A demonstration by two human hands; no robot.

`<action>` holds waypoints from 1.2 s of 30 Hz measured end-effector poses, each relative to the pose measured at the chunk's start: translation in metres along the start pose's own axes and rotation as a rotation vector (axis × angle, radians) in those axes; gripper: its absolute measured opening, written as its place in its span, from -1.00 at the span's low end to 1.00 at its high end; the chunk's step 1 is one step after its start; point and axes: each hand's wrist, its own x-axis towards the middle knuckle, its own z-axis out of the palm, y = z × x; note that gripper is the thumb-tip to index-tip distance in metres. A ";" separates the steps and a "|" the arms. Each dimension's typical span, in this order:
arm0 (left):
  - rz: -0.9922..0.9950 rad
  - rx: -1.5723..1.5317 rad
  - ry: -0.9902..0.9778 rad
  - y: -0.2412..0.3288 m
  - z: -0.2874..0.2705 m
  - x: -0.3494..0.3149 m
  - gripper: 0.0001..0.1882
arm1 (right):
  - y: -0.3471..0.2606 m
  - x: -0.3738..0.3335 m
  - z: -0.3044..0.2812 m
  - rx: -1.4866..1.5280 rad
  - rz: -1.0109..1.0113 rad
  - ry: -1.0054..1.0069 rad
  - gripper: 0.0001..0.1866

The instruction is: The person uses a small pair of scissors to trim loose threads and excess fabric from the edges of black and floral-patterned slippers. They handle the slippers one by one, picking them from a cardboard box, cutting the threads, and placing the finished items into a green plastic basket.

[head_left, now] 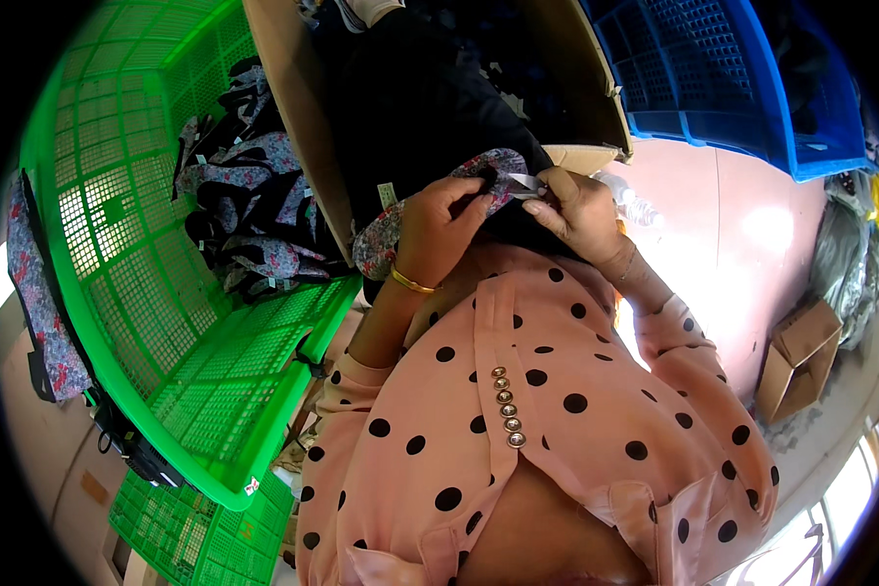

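A grey floral fabric piece point(375, 244) with red and pink flowers and a pale tag lies across my lap, over black cloth point(410, 107). My left hand point(444, 227) is closed on it, with thumb and fingers pinching its edge. Just to the right, my right hand point(584, 220) grips small silver thread snips point(527, 184). Their pointed blades face left and touch or overlap the fabric's edge; I cannot tell whether they are cutting. Fingers hide the part of the fabric between the hands.
A green plastic basket point(68, 313) at left holds several floral and black pieces point(254, 195); another floral piece point(41, 283) hangs over its rim. An open cardboard box point(298, 117) stands ahead. At right are a blue crate point(718, 78), a clear bottle point(641, 208) and a small carton point(799, 359).
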 end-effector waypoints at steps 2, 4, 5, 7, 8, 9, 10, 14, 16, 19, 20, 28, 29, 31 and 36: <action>-0.138 -0.207 -0.058 0.000 -0.005 0.000 -0.76 | -0.003 0.006 0.001 -0.072 -0.104 0.013 -0.61; -0.200 -0.326 -0.113 0.002 -0.010 0.001 -0.75 | -0.011 0.014 -0.004 -0.158 -0.149 0.003 -0.59; -0.226 -0.395 -0.133 0.004 -0.011 0.001 -0.75 | -0.012 0.015 -0.004 -0.182 -0.152 -0.004 -0.59; -0.278 -0.534 -0.172 0.009 -0.014 0.001 -0.75 | -0.015 0.018 -0.006 -0.218 -0.164 -0.013 -0.58; -0.304 -0.553 -0.167 0.009 -0.014 0.001 -0.76 | -0.017 0.020 -0.009 -0.232 -0.170 -0.017 -0.59; -0.331 -0.571 -0.161 0.008 -0.012 0.000 -0.76 | -0.019 0.021 -0.012 -0.247 -0.177 -0.020 -0.59; -0.358 -0.590 -0.155 0.008 -0.011 0.000 -0.76 | -0.020 0.022 -0.015 -0.244 -0.185 -0.031 -0.59; -0.400 -0.646 -0.175 0.020 -0.012 -0.003 -0.76 | -0.021 0.023 -0.023 -0.258 -0.198 -0.092 -0.60; -0.396 -0.643 -0.201 0.021 -0.014 -0.005 -0.78 | -0.022 0.023 -0.026 -0.272 -0.200 -0.132 -0.60; -0.435 -0.713 -0.163 0.019 -0.008 -0.010 -0.78 | -0.018 0.023 -0.028 -0.059 -0.142 -0.141 -0.60; -0.437 -0.711 -0.164 0.021 -0.009 -0.011 -0.78 | -0.013 0.022 -0.024 0.161 -0.073 -0.106 -0.60; -0.334 -0.602 -0.394 0.062 -0.030 -0.015 -0.77 | -0.025 0.040 -0.054 0.730 0.125 -0.188 -0.75; -0.322 -0.588 -0.415 0.066 -0.032 -0.017 -0.78 | -0.033 0.044 -0.054 0.854 0.193 -0.275 -0.77; -0.222 -0.487 -0.464 0.074 -0.038 -0.018 -0.78 | -0.048 0.048 -0.049 1.029 0.239 -0.439 -0.55; -0.231 -0.456 -0.446 0.093 -0.053 -0.022 -0.78 | -0.041 0.051 -0.050 1.058 0.050 -0.889 -0.38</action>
